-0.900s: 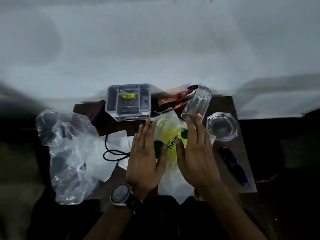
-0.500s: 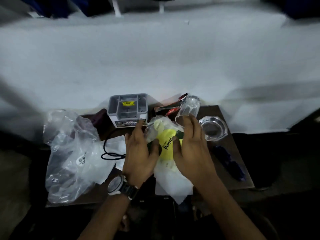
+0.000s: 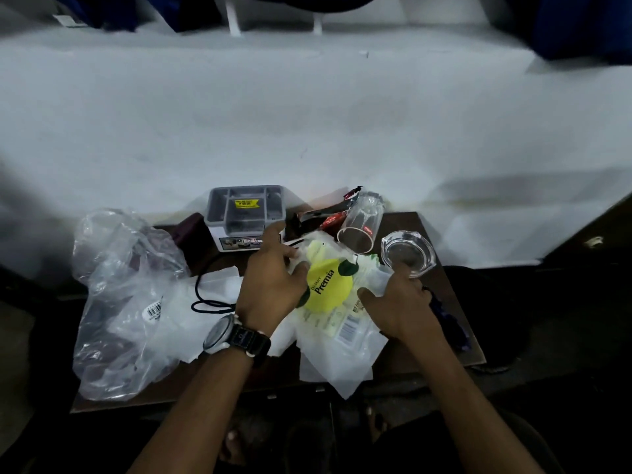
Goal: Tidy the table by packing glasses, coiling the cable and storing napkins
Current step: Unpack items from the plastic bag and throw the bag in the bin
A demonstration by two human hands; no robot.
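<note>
Left hand [image 3: 270, 278] and right hand [image 3: 400, 302] clamp their fingers on the napkin pack [image 3: 328, 289] edges, just in front of the grey box [image 3: 246, 213] — best to spread its mouth evenly, sparing the tipped glass [image 3: 359, 224].

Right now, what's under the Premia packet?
A white napkin sticks out beneath the Premia packet at the near edge of the table. Under its middle: hidden by the packet, left hand and right hand.

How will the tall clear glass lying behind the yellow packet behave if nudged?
The tall glass lies on its round side, so it will probably roll, perhaps toward the glass dish beside it. Clear and thin-looking, it seems fragile. Its smooth wall may slip in a loose grip.
</note>
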